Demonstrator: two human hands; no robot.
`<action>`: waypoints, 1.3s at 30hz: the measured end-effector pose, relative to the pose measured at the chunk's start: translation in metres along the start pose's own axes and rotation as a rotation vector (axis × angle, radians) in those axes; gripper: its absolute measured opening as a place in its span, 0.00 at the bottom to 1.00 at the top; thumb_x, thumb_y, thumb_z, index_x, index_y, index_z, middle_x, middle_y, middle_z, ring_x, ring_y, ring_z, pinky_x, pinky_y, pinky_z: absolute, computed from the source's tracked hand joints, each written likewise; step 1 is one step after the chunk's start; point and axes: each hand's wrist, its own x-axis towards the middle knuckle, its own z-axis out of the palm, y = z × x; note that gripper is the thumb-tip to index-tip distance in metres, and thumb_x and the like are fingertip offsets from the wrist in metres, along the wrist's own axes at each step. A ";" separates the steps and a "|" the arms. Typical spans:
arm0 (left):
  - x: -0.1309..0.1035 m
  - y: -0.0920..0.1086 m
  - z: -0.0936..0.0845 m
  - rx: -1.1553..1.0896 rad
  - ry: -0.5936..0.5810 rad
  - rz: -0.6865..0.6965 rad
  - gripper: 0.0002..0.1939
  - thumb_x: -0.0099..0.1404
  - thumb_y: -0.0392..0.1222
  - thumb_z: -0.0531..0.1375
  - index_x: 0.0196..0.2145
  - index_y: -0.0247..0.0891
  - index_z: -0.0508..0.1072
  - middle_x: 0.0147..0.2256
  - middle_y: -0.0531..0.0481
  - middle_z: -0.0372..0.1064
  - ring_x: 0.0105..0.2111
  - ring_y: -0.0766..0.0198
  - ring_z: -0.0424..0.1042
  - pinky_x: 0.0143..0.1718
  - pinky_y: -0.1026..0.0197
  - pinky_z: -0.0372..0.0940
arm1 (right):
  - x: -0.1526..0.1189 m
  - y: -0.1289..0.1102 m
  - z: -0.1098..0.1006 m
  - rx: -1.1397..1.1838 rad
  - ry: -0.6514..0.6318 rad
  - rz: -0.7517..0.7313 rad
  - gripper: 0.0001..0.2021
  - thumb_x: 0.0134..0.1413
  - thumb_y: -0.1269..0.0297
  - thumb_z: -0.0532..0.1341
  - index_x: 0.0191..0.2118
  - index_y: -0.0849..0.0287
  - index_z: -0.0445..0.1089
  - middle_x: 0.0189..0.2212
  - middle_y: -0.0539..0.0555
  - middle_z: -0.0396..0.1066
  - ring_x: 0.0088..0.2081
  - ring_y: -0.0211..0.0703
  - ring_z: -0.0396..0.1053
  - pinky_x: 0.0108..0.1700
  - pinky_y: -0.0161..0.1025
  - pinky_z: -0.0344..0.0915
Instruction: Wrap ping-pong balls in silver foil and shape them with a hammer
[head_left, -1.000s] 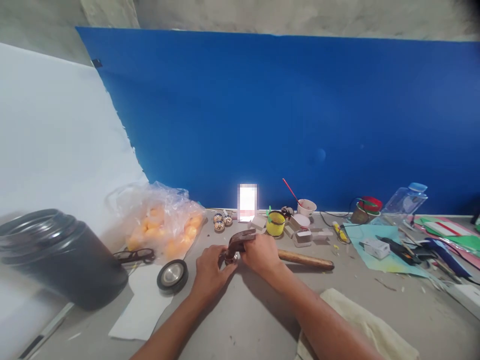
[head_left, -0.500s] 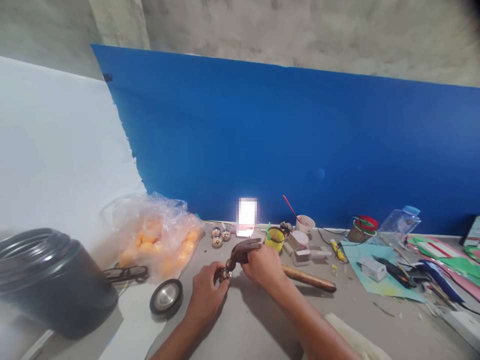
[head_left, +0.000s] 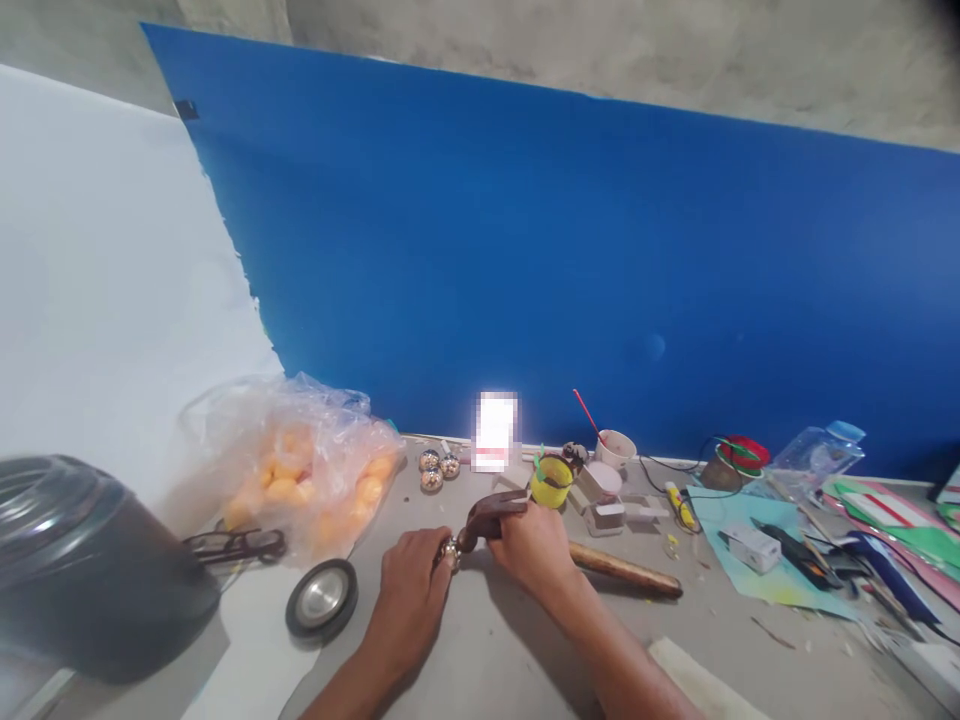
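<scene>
My right hand [head_left: 531, 545] is wrapped round a claw hammer [head_left: 626, 572] close to its head, with the wooden handle sticking out to the right. The rusty-brown hammer head [head_left: 487, 515] points left, its face at or very near a small shiny metal ball [head_left: 450, 552]. My left hand [head_left: 411, 575] holds that ball at the tabletop between thumb and fingers, which partly cover it. Beyond the hands, a cluster of three similar shiny balls [head_left: 431, 478] rests near the back of the table.
On the left are a dark jar [head_left: 112, 570], glasses [head_left: 240, 545], a plastic bag of orange balls [head_left: 300, 480] and a black-rimmed metal disc [head_left: 321, 600]. Behind my right hand stand a yellow tape roll [head_left: 551, 482] and a white cup [head_left: 616, 449]. Tools lie on a light-blue sheet [head_left: 787, 590] at right.
The view has shifted slightly. The hammer head has tilted a little against the ball; more of the ball shows beside my left fingers. Both hands keep their hold.
</scene>
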 end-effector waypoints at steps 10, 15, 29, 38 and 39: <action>-0.001 0.007 -0.001 0.085 -0.052 0.018 0.13 0.68 0.45 0.60 0.49 0.42 0.74 0.44 0.44 0.76 0.48 0.49 0.71 0.52 0.47 0.60 | -0.003 0.008 -0.002 -0.095 0.004 0.056 0.18 0.63 0.58 0.56 0.49 0.57 0.80 0.43 0.64 0.81 0.42 0.57 0.79 0.42 0.44 0.70; -0.002 0.006 0.000 0.027 -0.019 -0.008 0.14 0.67 0.42 0.59 0.50 0.42 0.74 0.48 0.44 0.77 0.50 0.50 0.72 0.54 0.48 0.60 | 0.002 0.013 0.005 -0.145 -0.033 0.065 0.18 0.64 0.57 0.56 0.48 0.58 0.80 0.44 0.65 0.80 0.42 0.55 0.79 0.42 0.42 0.71; -0.003 0.004 -0.002 0.011 -0.052 0.042 0.12 0.69 0.43 0.58 0.49 0.42 0.74 0.47 0.45 0.77 0.49 0.50 0.72 0.53 0.48 0.60 | 0.006 0.012 0.017 -0.122 -0.092 -0.007 0.19 0.65 0.53 0.57 0.50 0.58 0.79 0.46 0.65 0.80 0.45 0.56 0.78 0.43 0.42 0.70; -0.005 0.002 0.000 0.049 -0.035 0.114 0.12 0.69 0.46 0.58 0.47 0.42 0.75 0.47 0.44 0.76 0.49 0.49 0.71 0.52 0.47 0.62 | 0.003 0.009 0.011 -0.050 -0.082 -0.068 0.18 0.66 0.55 0.57 0.54 0.53 0.77 0.47 0.61 0.80 0.48 0.54 0.78 0.43 0.41 0.69; -0.005 0.003 0.000 0.056 -0.040 0.122 0.11 0.69 0.46 0.59 0.47 0.42 0.75 0.46 0.44 0.76 0.49 0.49 0.71 0.52 0.46 0.62 | 0.003 0.009 0.011 -0.039 -0.082 -0.078 0.17 0.66 0.56 0.57 0.53 0.52 0.77 0.47 0.60 0.80 0.47 0.54 0.78 0.43 0.40 0.68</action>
